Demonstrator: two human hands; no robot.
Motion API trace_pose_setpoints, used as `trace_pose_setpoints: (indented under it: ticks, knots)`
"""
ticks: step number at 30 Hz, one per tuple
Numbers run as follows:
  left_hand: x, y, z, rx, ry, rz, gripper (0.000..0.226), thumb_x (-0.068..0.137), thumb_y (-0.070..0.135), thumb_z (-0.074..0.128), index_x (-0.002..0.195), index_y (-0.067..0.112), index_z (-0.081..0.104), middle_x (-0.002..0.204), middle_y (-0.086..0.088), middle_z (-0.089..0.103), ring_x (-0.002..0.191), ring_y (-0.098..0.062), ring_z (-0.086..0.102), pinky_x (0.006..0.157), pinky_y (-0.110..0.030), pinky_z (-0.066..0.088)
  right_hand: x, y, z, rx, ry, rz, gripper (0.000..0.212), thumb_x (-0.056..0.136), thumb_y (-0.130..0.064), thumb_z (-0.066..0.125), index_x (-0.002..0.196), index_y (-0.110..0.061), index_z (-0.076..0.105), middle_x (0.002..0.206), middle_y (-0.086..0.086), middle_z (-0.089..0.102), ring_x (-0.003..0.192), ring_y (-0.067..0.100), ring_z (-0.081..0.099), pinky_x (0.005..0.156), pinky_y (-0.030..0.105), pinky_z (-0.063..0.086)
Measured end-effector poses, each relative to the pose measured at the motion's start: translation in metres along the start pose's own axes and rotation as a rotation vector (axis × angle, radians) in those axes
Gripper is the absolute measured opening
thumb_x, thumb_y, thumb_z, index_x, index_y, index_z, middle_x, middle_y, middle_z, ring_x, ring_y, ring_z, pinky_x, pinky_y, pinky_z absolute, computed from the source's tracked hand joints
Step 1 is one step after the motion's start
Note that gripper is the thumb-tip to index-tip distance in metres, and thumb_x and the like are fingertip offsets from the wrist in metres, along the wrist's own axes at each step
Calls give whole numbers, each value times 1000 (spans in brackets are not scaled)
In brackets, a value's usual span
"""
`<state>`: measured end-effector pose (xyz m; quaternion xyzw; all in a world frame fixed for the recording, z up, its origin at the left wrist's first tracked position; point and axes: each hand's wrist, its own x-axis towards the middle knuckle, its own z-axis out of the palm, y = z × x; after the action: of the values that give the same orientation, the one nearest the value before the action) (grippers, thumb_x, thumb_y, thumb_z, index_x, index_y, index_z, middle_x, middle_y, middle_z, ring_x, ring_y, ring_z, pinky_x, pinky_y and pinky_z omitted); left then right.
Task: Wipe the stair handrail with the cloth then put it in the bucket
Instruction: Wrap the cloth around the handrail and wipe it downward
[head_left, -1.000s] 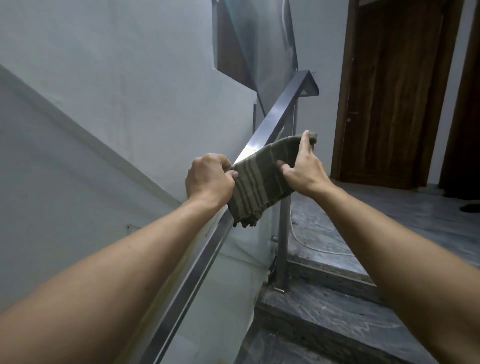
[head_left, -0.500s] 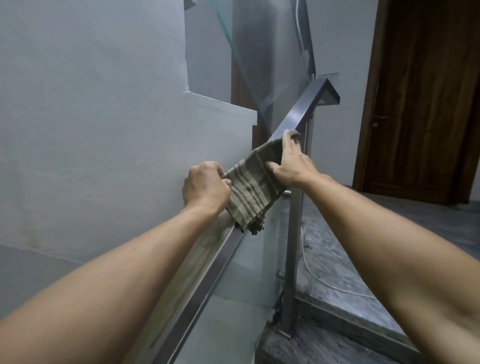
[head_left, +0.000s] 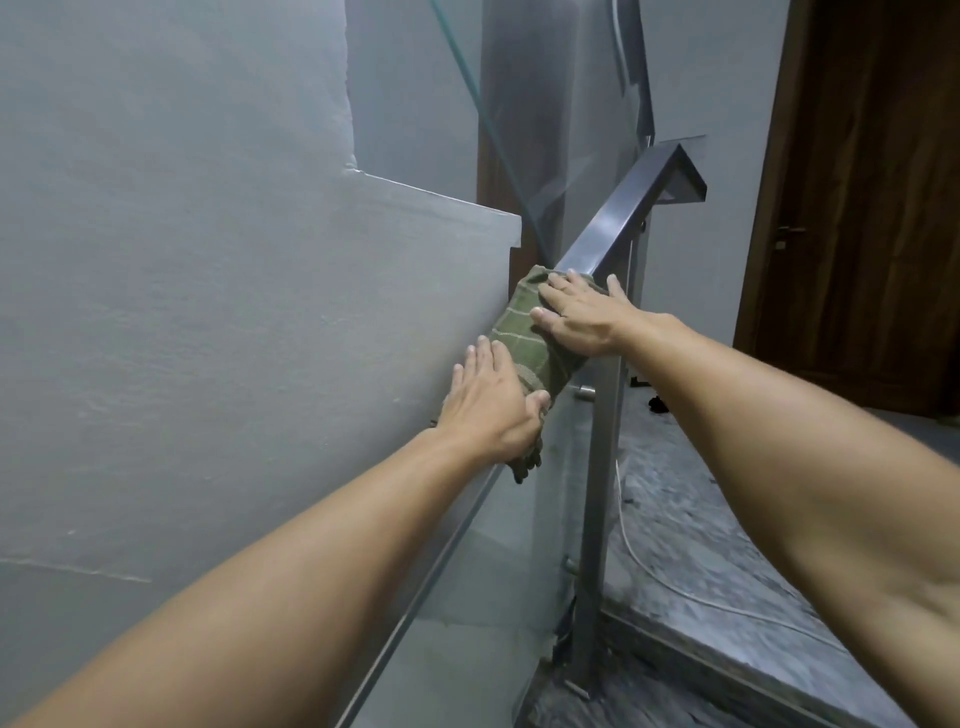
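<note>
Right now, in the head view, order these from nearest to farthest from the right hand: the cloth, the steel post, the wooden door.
1. cloth: under the right hand, on the handrail.
2. steel post: just below it.
3. wooden door: far right, across the landing.

- View: single head-worn wide-angle camera; no second view to share the scene with.
- Position: on the stairs, close behind both forearms, which enter from the bottom corners.
- Facing: forward and slightly down, up along the sloping handrail toward the landing and a wooden door at upper right.
- Nearness: left hand and right hand sit at arm's length, near frame centre.
- Left half: filled by a grey wall.
</note>
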<state>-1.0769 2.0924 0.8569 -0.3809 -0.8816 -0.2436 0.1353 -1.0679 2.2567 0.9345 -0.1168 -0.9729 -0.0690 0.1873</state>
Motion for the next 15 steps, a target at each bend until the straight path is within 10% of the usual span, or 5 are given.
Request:
trace_pose_setpoints:
  ticks: [15]
  knots:
    - [0, 2, 13, 123, 29, -54, 76, 99, 29, 40, 149, -2, -7, 160, -21, -10, 149, -31, -10, 122, -39, -1, 7, 15, -30, -117, -231, -105, 79, 93, -48, 52, 154, -25, 7, 164, -3, -2, 150, 20, -4, 118, 52, -3]
